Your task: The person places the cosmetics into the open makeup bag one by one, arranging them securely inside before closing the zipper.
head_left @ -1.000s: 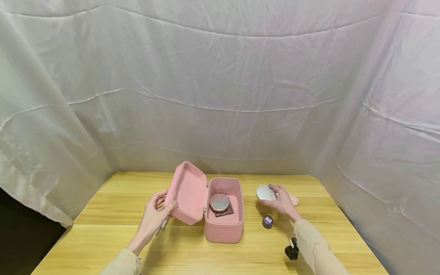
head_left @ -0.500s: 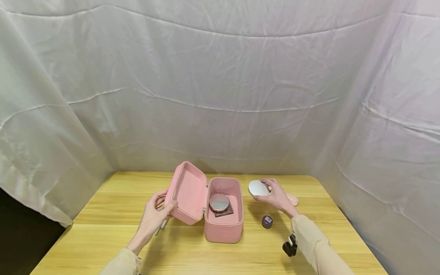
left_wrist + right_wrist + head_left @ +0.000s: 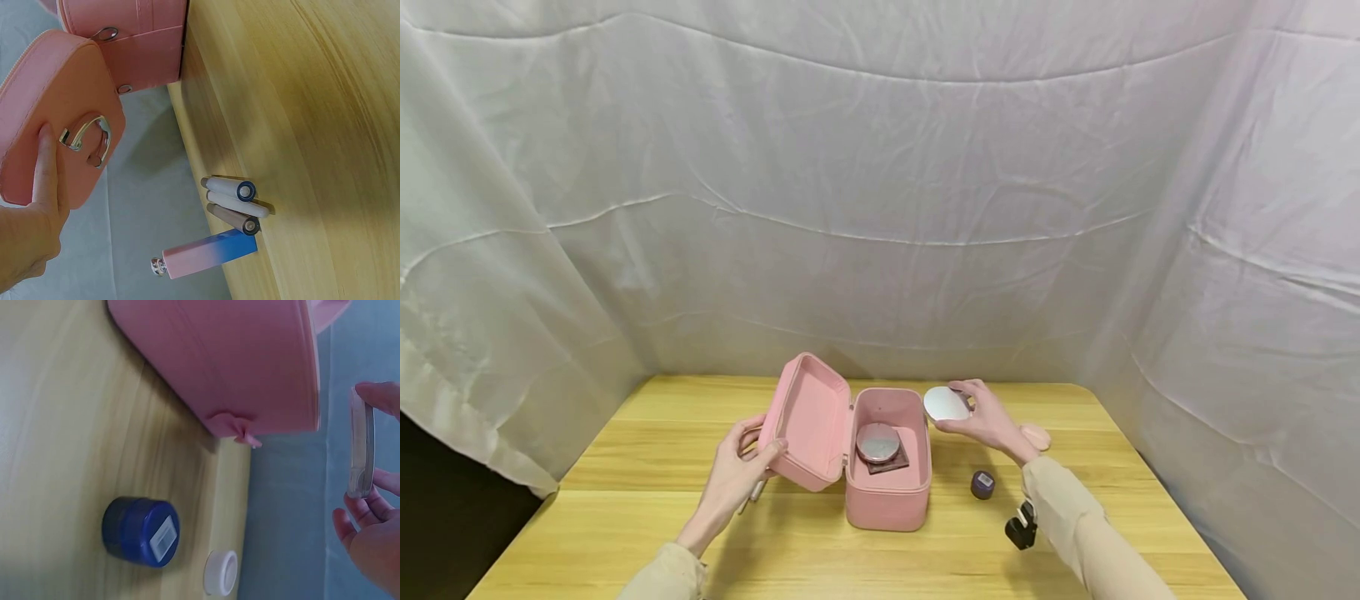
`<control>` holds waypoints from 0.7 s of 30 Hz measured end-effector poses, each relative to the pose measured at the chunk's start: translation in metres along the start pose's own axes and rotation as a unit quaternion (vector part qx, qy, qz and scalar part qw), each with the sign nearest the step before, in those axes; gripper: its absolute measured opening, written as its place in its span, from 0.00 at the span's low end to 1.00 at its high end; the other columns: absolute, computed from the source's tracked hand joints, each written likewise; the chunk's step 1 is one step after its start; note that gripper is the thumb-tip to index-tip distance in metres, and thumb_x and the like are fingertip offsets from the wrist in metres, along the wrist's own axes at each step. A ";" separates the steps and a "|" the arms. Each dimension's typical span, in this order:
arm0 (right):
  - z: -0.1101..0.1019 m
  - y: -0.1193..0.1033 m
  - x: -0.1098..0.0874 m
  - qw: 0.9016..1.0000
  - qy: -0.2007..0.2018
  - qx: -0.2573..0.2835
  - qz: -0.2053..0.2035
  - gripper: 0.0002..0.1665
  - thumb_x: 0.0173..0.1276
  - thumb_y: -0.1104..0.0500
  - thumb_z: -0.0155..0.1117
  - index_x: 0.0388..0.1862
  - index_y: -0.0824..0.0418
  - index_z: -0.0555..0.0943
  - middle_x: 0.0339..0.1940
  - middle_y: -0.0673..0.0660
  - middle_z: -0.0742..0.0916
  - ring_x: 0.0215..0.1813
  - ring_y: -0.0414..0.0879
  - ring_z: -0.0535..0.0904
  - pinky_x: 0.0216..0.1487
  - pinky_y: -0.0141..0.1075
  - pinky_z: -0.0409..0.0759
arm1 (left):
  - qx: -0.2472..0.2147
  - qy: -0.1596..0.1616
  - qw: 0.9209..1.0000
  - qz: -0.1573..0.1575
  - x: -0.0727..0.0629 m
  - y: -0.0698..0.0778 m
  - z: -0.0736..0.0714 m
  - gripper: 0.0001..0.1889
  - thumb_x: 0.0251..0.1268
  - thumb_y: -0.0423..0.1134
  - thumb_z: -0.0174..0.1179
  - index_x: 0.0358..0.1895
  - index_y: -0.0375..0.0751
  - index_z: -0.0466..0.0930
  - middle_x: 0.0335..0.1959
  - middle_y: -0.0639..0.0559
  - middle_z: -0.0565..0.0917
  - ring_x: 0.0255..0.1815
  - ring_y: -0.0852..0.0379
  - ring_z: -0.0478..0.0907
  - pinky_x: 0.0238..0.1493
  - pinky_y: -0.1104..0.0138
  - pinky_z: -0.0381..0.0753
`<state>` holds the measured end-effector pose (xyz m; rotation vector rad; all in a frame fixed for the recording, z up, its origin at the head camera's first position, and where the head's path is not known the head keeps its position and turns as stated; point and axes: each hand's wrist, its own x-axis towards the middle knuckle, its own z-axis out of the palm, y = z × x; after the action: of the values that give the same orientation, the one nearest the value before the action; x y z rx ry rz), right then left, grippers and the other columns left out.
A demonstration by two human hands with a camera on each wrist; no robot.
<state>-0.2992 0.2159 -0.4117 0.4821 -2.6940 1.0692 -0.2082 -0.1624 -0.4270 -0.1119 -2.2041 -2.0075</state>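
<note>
A pink makeup case [image 3: 887, 510] stands on the table with its lid [image 3: 814, 417] swung out to the left. My left hand [image 3: 737, 471] grips the lid's outer edge, thumb on the rim; the left wrist view shows a finger along the lid's outside near a metal handle [image 3: 90, 140]. My right hand [image 3: 988, 421] holds a round silver-topped compact [image 3: 946, 404] by its edges, raised beside the case's right rim. Seen edge-on in the right wrist view, this compact is thin with a clear side. Inside the case, another round compact [image 3: 877, 442] lies over a dark square palette [image 3: 891, 463].
Right of the case stand a purple jar [image 3: 982, 484] and a pale round item [image 3: 1037, 436]. Behind the lid lie several pen-like tubes [image 3: 230, 187] and a pink-blue tube [image 3: 206, 255]. Grey fabric [image 3: 880, 208] hangs around the wooden table [image 3: 805, 567].
My right hand has carried the compact leftward and slightly up, from above the table to the case's right rim. The left hand and lid have stayed still.
</note>
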 end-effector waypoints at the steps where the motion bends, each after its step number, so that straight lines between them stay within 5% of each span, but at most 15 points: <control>1: 0.000 -0.001 0.001 1.000 -0.001 -0.002 -0.005 0.43 0.50 0.53 0.81 0.63 0.71 0.77 0.57 0.69 0.80 0.53 0.59 0.79 0.53 0.49 0.83 | 0.000 0.000 1.000 -0.009 0.000 0.001 0.000 0.30 0.68 0.35 0.62 0.70 0.33 0.64 0.61 0.29 0.77 0.47 0.61 0.84 0.43 0.67 0.89; 10: 0.006 -0.016 0.009 0.999 -0.019 -0.004 -0.031 0.43 0.48 0.53 0.82 0.61 0.72 0.78 0.55 0.69 0.81 0.50 0.57 0.79 0.49 0.45 0.83 | 0.008 -0.001 1.000 -0.029 -0.001 0.006 0.000 0.29 0.70 0.35 0.61 0.71 0.34 0.63 0.64 0.30 0.75 0.51 0.59 0.84 0.45 0.67 0.89; 21: 0.019 -0.028 0.018 0.998 -0.033 -0.008 -0.047 0.42 0.48 0.55 0.81 0.60 0.72 0.78 0.54 0.69 0.81 0.50 0.56 0.78 0.51 0.43 0.81 | 0.013 -0.005 1.000 -0.028 -0.001 0.006 0.000 0.29 0.70 0.35 0.60 0.71 0.34 0.63 0.65 0.29 0.74 0.57 0.43 0.82 0.46 0.66 0.89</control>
<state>-0.3065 0.1796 -0.4018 0.6468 -2.7047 1.0216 -0.2066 -0.1623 -0.4216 -0.0570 -2.2629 -2.0111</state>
